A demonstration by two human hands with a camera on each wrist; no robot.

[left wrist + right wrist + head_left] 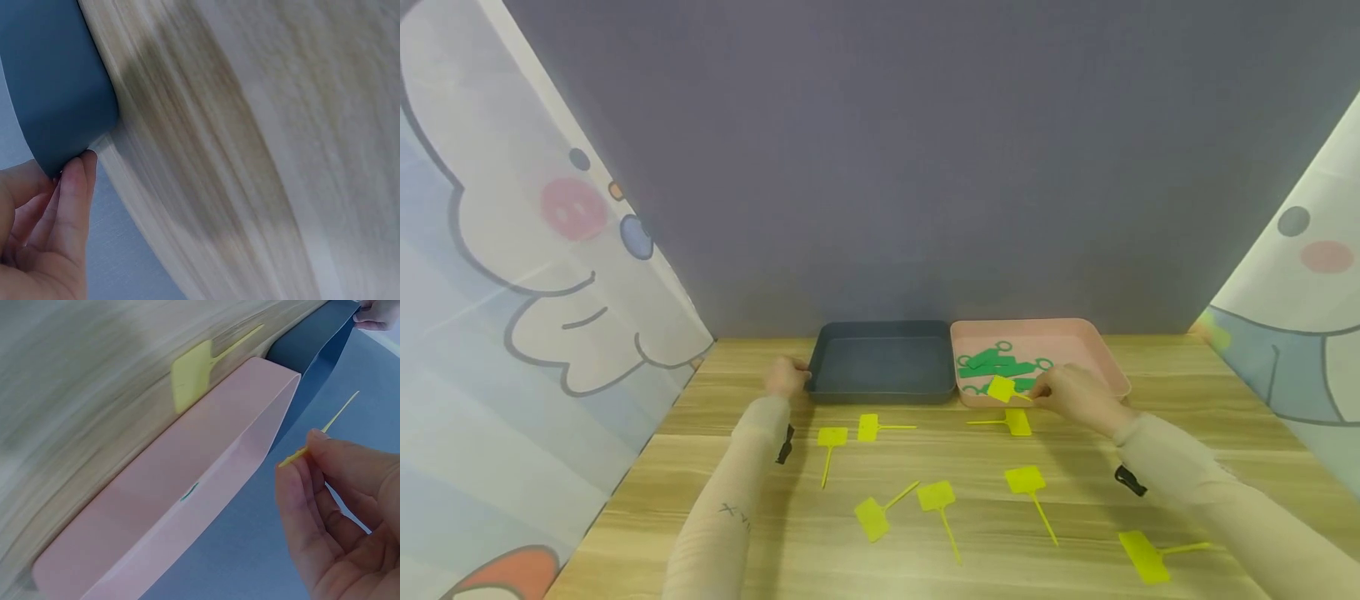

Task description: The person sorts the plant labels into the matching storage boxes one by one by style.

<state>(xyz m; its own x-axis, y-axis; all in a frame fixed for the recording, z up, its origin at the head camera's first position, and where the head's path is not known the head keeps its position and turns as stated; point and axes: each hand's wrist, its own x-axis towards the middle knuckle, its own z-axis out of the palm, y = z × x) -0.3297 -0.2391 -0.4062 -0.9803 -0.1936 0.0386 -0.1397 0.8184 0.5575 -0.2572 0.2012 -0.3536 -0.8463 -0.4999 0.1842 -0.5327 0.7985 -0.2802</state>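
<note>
My left hand [786,377] is at the left side of a dark blue-grey tray [883,367]; in the left wrist view its thumb and fingers pinch the tray's wall [62,94] near a corner. Over the front of the pink tray [1067,340], my right hand [1075,396] pinches a yellow tag [1002,388] with a thin stem between thumb and fingertips. The right wrist view shows this tag [338,415] above the tray's rim. Several green tags [992,360] with ring ends lie inside the pink tray.
Several yellow tags with stems lie scattered on the wooden table, one tag [1018,422] just in front of the pink tray, others such as this one [936,496] nearer. The trays stand side by side before a grey panel [925,167]. Cartoon-printed cloths [535,208] flank both sides.
</note>
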